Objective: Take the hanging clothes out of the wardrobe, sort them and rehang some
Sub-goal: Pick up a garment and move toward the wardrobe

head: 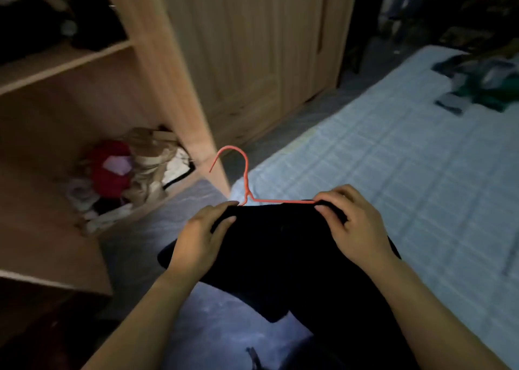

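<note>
The black garment (280,246) on its orange hanger (247,178) sits just in front of the wardrobe (174,88). The left hand (202,237) and right hand (354,223), 2 pinching grips, hold its shoulders. Judged best: keep the fabric taut and level, hook upright.

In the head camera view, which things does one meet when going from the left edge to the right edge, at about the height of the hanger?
Heap of clothes in the open wardrobe → orange hanger → black garment, held by the left hand and right hand → light blue bed cover → clothes pile on the bed.
</note>
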